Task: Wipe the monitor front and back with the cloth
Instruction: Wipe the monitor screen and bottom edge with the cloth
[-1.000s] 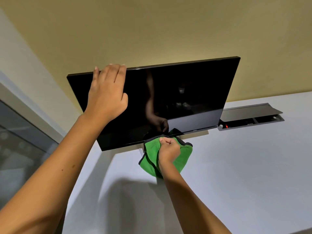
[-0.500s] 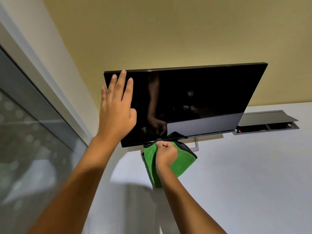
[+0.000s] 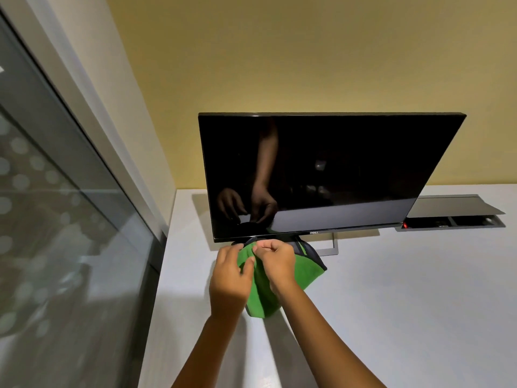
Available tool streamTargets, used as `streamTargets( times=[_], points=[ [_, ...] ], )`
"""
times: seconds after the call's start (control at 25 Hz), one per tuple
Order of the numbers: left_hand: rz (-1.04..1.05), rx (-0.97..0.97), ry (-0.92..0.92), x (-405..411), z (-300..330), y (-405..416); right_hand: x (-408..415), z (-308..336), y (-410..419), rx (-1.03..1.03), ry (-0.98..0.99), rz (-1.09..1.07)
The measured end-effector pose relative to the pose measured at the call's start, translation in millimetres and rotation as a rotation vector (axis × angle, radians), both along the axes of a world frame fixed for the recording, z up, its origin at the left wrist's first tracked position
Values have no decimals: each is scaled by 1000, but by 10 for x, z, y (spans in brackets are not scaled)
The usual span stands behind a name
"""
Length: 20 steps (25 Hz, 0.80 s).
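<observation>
A black monitor with a dark screen stands on a white desk, its screen facing me. Just below its lower left edge hangs a green cloth with a dark border. My right hand pinches the cloth's top fold with curled fingers. My left hand grips the cloth's left side, thumb against the fabric. Both hands are off the monitor; the screen mirrors them. The monitor's back is hidden.
The monitor's grey stand base shows behind the cloth. An open cable box with a raised lid and a red light is sunk into the desk at the right. A glass partition runs along the left. A yellow wall rises behind.
My left hand has left the monitor's upper left corner and come down to the cloth beside my right hand. The view has shifted, so the monitor sits further right.
</observation>
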<state>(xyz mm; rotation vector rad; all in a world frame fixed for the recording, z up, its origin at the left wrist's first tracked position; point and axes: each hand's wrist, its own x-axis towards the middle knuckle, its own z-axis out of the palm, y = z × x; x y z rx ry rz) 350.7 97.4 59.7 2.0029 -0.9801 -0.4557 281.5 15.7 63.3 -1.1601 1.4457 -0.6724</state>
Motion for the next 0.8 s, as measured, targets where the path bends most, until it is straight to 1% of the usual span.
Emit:
streamTargets(
  times=[0.08, 0.2, 0.28, 0.36, 0.4, 0.48, 0.56, 0.6, 0.64, 0.68, 0.72, 0.76, 0.8],
  points=[
    [43, 61, 49, -12, -11, -84, -85, 39, 3, 9, -8, 46],
    [47, 18, 140, 9, -37, -111, -196, 122, 51, 8, 51, 132],
    [37, -1, 173, 51, -104, -94, -240, 188, 70, -8, 160, 219],
    [100, -1, 227, 95, -184, -60, -243, 364, 43, -111, 317, 301],
    [149, -8, 289, 125, -219, -47, -229, 511, 20, -216, 385, 329],
    [210, -1, 473, 165, -257, -45, -181, 878, -70, -531, 445, 350],
    [261, -31, 758, 171, -255, -76, -105, 1318, -207, -895, 430, 316],
    [318, -77, 903, 167, -254, -103, -62, 1538, -296, -1072, 415, 286],
    [404, -133, 1008, 160, -231, -124, -24, 1740, -386, -1238, 404, 262],
    [507, -194, 1059, 169, -212, -141, 6, 1917, -471, -1377, 405, 245],
    [612, -255, 1070, 186, -177, -146, 31, 2056, -546, -1470, 433, 227],
    [708, -315, 1059, 221, -142, -148, 57, 2156, -619, -1513, 482, 211],
    [778, -361, 1038, 266, -103, -151, 77, 2226, -683, -1513, 553, 201]
  ],
)
